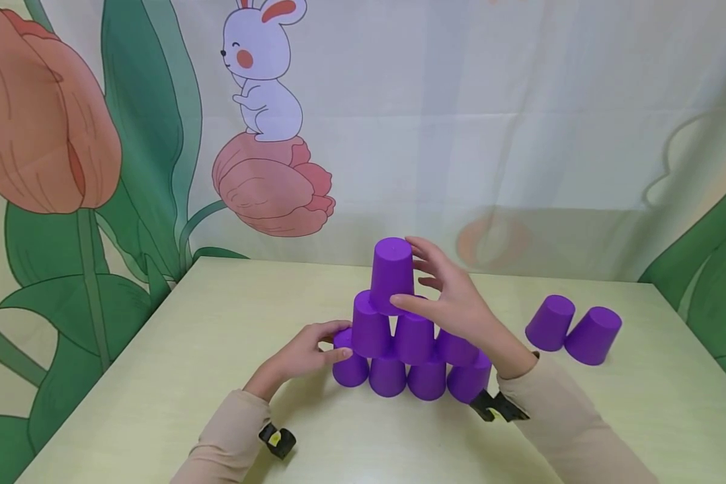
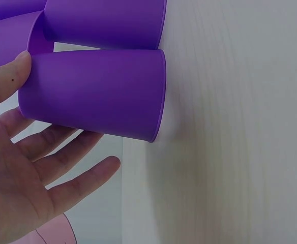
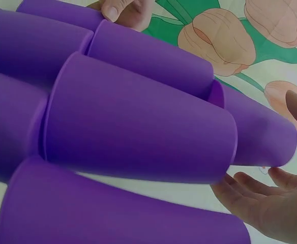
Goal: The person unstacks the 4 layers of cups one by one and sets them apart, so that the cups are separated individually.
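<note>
Purple cups stand upside down in a stepped stack. My left hand (image 1: pixel 308 353) holds the leftmost bottom cup (image 2: pixel 95 94), thumb on its near side and fingers behind. High on the stack, an upper cup (image 1: pixel 392 272) rests over the gap between two middle-row cups, the left one (image 1: pixel 371 326) and the centre one (image 1: pixel 414 339). My right hand (image 1: pixel 454 289) is loosely around that upper cup's right side, fingers spread. In the right wrist view its thumb stands apart from the upper cup (image 3: pixel 260 129), while the fingertips are close to or touching its lower edge.
Two more purple cups, one (image 1: pixel 550 323) beside the other (image 1: pixel 594 336), stand upside down to the right on the pale table (image 1: pixel 218 323). My right forearm (image 1: pixel 569 410) passes in front of the stack's right end. A printed curtain (image 1: pixel 387 134) hangs behind the table.
</note>
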Motion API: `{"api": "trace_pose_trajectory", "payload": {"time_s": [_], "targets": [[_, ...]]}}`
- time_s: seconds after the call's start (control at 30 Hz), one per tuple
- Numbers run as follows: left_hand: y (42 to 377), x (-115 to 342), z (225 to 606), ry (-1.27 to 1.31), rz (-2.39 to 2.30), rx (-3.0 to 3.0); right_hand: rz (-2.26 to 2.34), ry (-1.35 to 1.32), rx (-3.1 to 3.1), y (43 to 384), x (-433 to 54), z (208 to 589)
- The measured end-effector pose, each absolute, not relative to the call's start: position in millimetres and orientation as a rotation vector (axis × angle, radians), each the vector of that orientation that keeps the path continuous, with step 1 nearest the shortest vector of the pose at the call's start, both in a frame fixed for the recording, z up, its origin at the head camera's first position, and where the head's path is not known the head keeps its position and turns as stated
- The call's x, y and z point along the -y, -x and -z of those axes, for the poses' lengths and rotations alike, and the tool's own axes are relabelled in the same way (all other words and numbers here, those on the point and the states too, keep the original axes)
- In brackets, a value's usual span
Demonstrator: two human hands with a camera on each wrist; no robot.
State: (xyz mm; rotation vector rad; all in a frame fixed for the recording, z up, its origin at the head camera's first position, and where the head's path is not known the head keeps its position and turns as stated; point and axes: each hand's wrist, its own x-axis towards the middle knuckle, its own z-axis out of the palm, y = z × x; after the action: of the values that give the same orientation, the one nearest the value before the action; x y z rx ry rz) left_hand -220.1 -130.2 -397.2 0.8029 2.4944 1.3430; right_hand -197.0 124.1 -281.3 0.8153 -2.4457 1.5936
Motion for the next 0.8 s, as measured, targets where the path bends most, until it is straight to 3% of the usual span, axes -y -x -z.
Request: {"api": "trace_pose_trajectory", "payload": {"time_s": [0.8], "targets": [[221,129,400,-0.841,-1.355,-2.487,-1.653,-0.703,2.416,198,-111,288]]}}
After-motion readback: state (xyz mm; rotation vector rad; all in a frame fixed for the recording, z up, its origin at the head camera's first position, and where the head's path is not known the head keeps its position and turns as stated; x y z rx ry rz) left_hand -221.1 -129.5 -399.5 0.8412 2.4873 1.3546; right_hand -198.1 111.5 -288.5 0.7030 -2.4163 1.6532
